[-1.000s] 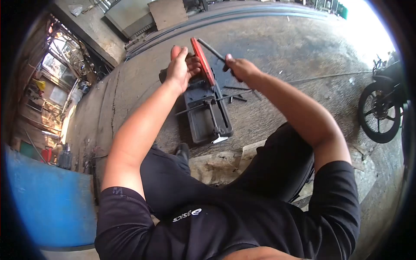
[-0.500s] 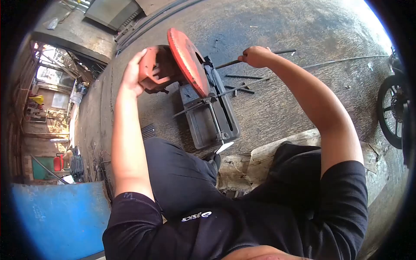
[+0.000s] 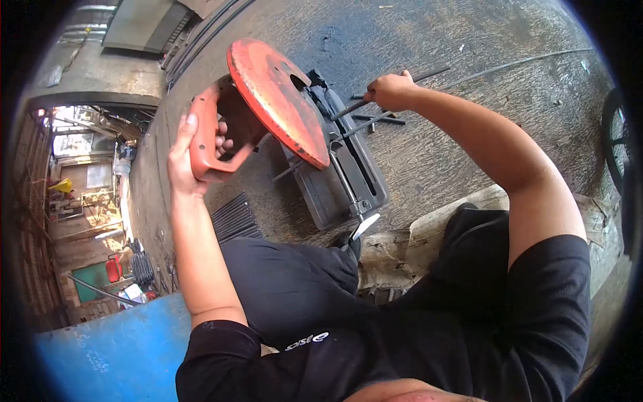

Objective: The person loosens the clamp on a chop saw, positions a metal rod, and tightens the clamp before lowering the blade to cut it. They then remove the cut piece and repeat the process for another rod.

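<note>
My left hand (image 3: 184,157) is wrapped round the red D-shaped handle (image 3: 204,134) of a cut-off saw. The saw's round red blade guard (image 3: 278,100) tilts over its grey metal base (image 3: 325,214), and a vise with a screw and a white crank lever (image 3: 366,226) sits on that base. My right hand (image 3: 394,92) grips a dark metal bar (image 3: 432,74), whose near end reaches in beside the guard. A thinner rod (image 3: 358,126) crosses the base by the vise. Whether the blade touches the bar is hidden by the guard.
Short cut bar pieces (image 3: 388,119) lie on the concrete floor right of the saw. A bundle of dark rods (image 3: 234,218) lies left of the base. A blue sheet (image 3: 114,355) is at lower left, and a wheel (image 3: 613,141) stands at far right.
The saw's handle and guard have swung up and toward me with my left hand. My right hand still holds the bar, which has shifted slightly. The view has turned a little.
</note>
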Demonstrator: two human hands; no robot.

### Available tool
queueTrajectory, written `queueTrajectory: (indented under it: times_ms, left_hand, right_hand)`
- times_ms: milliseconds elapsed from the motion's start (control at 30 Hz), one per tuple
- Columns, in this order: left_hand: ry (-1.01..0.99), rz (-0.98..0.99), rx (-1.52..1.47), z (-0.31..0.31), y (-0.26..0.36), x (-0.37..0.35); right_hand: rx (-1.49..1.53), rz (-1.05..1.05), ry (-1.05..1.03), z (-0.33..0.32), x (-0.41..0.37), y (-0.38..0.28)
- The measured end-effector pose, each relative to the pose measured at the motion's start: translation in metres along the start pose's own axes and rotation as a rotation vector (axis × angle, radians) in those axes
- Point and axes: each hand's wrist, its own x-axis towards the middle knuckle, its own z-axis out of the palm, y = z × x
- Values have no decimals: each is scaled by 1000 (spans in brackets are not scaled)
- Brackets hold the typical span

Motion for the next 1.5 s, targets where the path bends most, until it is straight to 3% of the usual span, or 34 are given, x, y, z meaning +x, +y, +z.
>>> queueTrajectory:
  times_ms: [1033, 1500]
  left_hand:
    - [-76, -28, -155, 8, -3, -5]
    - [-75, -28, -180, 8, -5, -4]
  right_hand:
    - [-42, -32, 96, 17, 2, -31]
    - [-31, -99, 5, 16, -1, -25]
